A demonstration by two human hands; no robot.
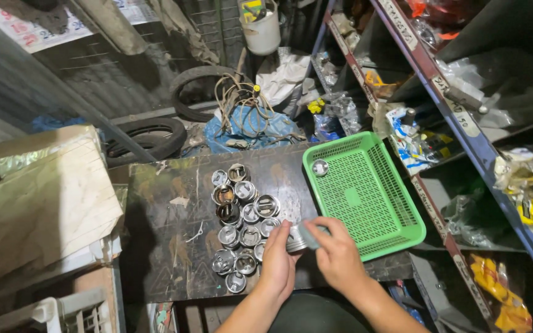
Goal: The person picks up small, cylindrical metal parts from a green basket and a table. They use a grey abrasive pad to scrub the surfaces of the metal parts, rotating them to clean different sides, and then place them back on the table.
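Several round metal pistons (239,216) lie clustered on a dark worn board (168,234). My left hand (277,262) and my right hand (334,250) meet over the board's right side, both closed on one metal piston (297,237) held between them. A green perforated plastic basket (390,228) sits just to the right, overlapping the board's edge. One piston (320,168) lies in the basket's far left corner.
A cardboard box (32,197) stands at the left. Metal shelving (464,123) with bagged parts runs along the right. Behind the board lie tyres (149,139), a coil of cable on a blue sheet (248,120) and a white bucket (260,28).
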